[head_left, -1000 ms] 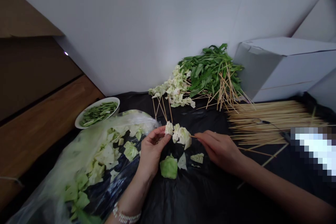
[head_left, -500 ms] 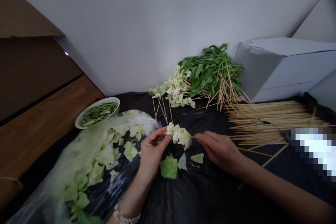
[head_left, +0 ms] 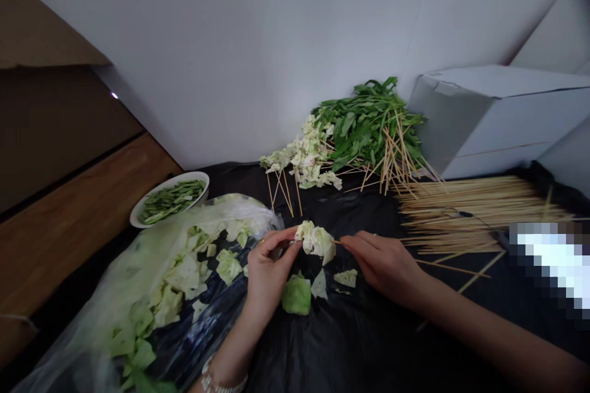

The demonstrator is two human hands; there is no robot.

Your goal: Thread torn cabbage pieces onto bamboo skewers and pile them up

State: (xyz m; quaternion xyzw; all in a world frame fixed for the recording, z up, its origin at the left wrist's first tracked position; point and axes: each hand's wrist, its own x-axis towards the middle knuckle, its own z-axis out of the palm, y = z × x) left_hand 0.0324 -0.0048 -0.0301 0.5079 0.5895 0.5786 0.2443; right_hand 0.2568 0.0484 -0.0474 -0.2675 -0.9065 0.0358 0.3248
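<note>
My right hand [head_left: 381, 261] is closed around a thin wooden skewer [head_left: 337, 242], which points left. Pale cabbage pieces [head_left: 318, 241] are threaded in a bunch on its far end. The thumb and fingers of my left hand [head_left: 271, 264] pinch the left end of that cabbage; the skewer's tip is hidden there. Below the hands lie a green cabbage leaf piece [head_left: 296, 296], a whitish piece [head_left: 319, 284] and a flat pale piece [head_left: 345, 278], all on the black plastic sheet [head_left: 341, 344].
Loose cabbage [head_left: 184, 275] spills from a clear plastic bag [head_left: 106, 295] at left. Behind it stands a white bowl [head_left: 138, 215] of green beans. Skewered cabbage [head_left: 306, 150] and leafy greens [head_left: 359, 126] lie by the wall. Bare skewers [head_left: 479, 209] and a white box [head_left: 516, 116] are at right.
The cabbage bunch on the skewer looks more closely pressed together toward the right. My left hand has shifted slightly right; my right hand has barely moved.
</note>
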